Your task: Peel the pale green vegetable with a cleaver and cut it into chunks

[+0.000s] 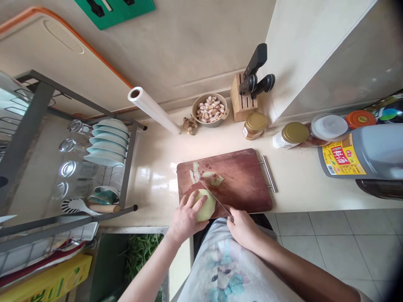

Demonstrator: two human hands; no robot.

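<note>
A pale peeled potato rests on the near left corner of a dark red cutting board. My left hand is curled over the potato and holds it down. My right hand grips the handle of a knife, whose blade lies against the right side of the potato. A few cut slices lie on the board just beyond the potato.
A dish rack with plates and glasses stands at left, above a sink with greens. At the back are a roll, a bowl of garlic, a knife block, jars and a large sauce bottle.
</note>
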